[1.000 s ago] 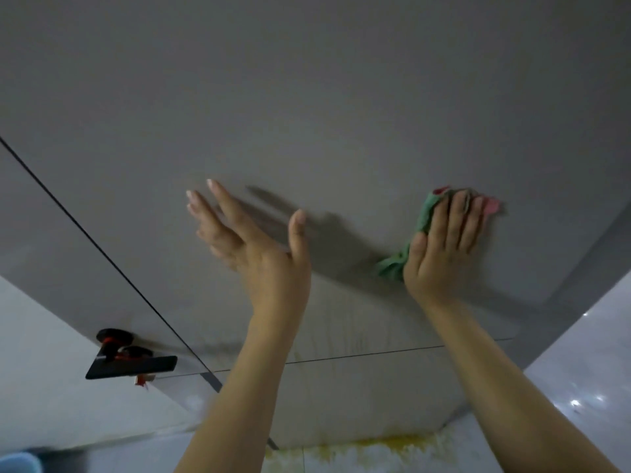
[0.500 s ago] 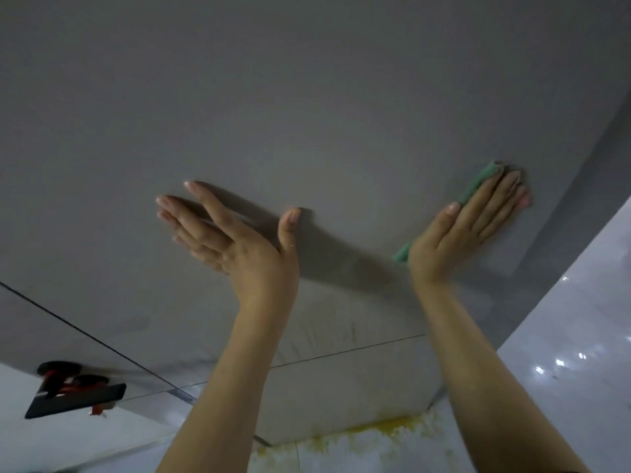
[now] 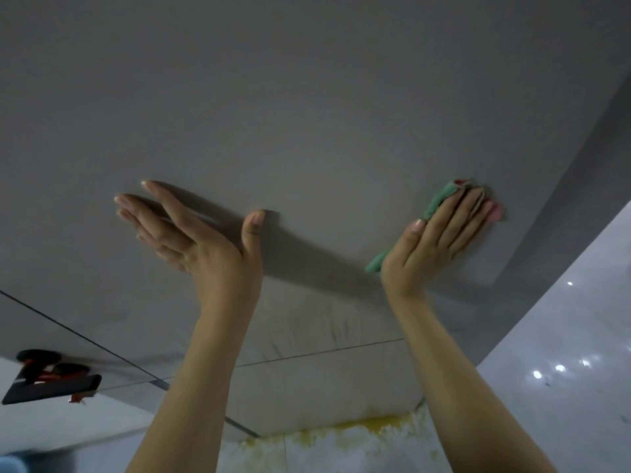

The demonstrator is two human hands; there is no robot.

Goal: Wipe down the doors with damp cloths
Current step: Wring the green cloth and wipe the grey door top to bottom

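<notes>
Domestic interior, likely a bathroom or hallway. Grey door (image 3: 307,114) with black handle (image 3: 51,380) at its lower left. Glossy, yellow-stained floor tiles (image 3: 341,445) below the door.

No text to read on the grey door (image 3: 307,114), none on the green cloth (image 3: 440,203), none on the black handle (image 3: 51,384)

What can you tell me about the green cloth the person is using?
The cloth is green with a pink or red edge peeking out past the fingertips. It looks soft and bunched up, not spread flat. The right hand presses it flat-fingered against the grey door, near the door's right edge, covering most of it. A green tail sticks out below the thumb. Whether it is wet cannot be told.
</notes>
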